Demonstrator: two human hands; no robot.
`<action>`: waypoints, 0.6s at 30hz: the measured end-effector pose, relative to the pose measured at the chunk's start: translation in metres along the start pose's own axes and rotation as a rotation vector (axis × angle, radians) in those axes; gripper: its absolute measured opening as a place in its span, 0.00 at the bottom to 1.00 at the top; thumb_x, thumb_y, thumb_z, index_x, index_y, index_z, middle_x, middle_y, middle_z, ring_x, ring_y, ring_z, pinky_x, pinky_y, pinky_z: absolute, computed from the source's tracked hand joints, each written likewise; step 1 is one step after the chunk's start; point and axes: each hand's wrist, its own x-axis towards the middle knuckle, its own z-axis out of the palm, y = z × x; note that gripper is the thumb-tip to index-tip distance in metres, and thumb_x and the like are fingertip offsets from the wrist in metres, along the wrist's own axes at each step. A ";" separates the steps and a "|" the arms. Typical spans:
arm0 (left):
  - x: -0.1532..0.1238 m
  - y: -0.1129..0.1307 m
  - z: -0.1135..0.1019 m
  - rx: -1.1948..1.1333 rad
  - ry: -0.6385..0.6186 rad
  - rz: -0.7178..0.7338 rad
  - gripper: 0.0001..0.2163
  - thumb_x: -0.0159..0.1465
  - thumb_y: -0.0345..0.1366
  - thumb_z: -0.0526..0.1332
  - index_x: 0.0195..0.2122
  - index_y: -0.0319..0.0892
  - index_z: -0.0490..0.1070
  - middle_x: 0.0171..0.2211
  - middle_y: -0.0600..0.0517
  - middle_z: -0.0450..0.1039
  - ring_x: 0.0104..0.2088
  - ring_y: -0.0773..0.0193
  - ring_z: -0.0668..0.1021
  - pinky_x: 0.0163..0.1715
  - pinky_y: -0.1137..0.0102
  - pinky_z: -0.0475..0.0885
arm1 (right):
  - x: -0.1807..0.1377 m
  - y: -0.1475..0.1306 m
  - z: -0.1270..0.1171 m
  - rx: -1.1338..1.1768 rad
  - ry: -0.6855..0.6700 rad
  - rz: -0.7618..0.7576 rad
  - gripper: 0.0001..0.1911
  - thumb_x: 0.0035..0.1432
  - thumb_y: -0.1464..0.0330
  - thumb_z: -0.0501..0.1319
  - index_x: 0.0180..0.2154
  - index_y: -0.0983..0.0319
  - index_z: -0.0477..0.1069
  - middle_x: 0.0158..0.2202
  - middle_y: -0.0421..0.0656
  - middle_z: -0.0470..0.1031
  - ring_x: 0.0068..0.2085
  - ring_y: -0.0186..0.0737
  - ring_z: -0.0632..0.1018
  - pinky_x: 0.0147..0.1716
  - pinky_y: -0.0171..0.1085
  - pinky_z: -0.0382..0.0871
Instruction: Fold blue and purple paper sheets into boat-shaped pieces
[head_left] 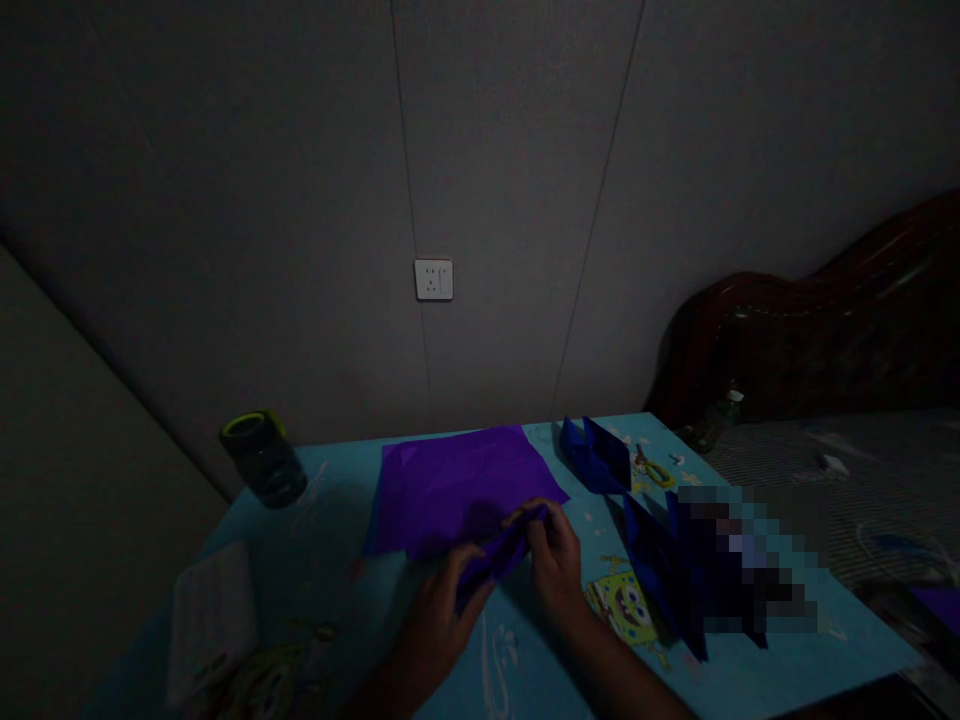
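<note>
The left hand (442,608) and right hand (553,560) grasp opposite ends of a folded paper (498,557); purple sheets (465,490) lie just beyond on the table (341,500).

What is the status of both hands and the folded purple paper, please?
Left hand and right hand gripping folded purple paper. Purple sheet lying just beyond. Blue folded papers to the right, not between hands.

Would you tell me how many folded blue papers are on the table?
2 that I can make out: a far blue paper, left of the scissors, and a near blue paper, right of the right hand. The pixelated patch may hide more.
</note>
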 end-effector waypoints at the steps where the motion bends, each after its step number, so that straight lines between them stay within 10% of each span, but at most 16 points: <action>1: 0.000 0.001 0.000 0.012 -0.016 0.028 0.12 0.62 0.42 0.64 0.47 0.53 0.77 0.47 0.48 0.79 0.49 0.50 0.78 0.53 0.61 0.68 | 0.000 0.000 0.001 0.017 -0.018 -0.001 0.16 0.62 0.53 0.59 0.40 0.59 0.70 0.32 0.42 0.78 0.32 0.40 0.77 0.32 0.36 0.72; 11: 0.002 0.003 0.004 0.143 -0.016 0.086 0.11 0.64 0.42 0.57 0.35 0.45 0.78 0.39 0.46 0.80 0.43 0.54 0.80 0.48 0.62 0.72 | -0.003 -0.011 0.011 -0.093 -0.032 0.166 0.23 0.54 0.51 0.65 0.41 0.63 0.75 0.35 0.44 0.78 0.36 0.44 0.76 0.36 0.37 0.72; 18: 0.012 0.002 0.007 -0.236 0.133 -0.148 0.24 0.58 0.45 0.64 0.53 0.44 0.61 0.38 0.48 0.80 0.40 0.56 0.82 0.42 0.65 0.75 | -0.004 -0.010 0.020 -0.062 -0.009 0.247 0.21 0.48 0.54 0.69 0.38 0.63 0.73 0.24 0.36 0.70 0.25 0.36 0.68 0.26 0.33 0.66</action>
